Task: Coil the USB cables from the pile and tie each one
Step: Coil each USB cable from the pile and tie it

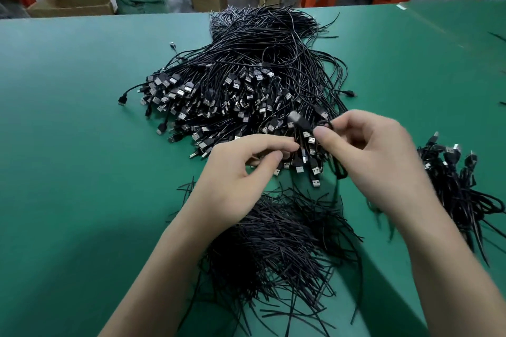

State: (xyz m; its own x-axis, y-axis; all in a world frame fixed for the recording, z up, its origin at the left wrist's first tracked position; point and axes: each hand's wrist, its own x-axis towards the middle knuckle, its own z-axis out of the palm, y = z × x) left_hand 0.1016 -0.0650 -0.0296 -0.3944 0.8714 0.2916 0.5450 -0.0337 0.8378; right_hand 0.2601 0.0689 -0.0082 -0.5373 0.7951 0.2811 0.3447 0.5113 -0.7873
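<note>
USB cables (246,85) heaped, right hand (369,156) pinching cable (301,123)

Both forearms bare, entering from the bottom edge and converging toward centre. Left grip (235,172): index and thumb extended, tips nearly meeting; other 3 fingers curled under. Contents of pinch not discernible. Right grip (364,156): back of hand up, fingers curled, thumb pinching a cable (304,124) against them. The 2 grips nearly touch.

One left hand (238,172), one right hand (367,161), one cable pile (246,85), one tie heap (282,241), one coiled-cable heap (460,194).
</note>
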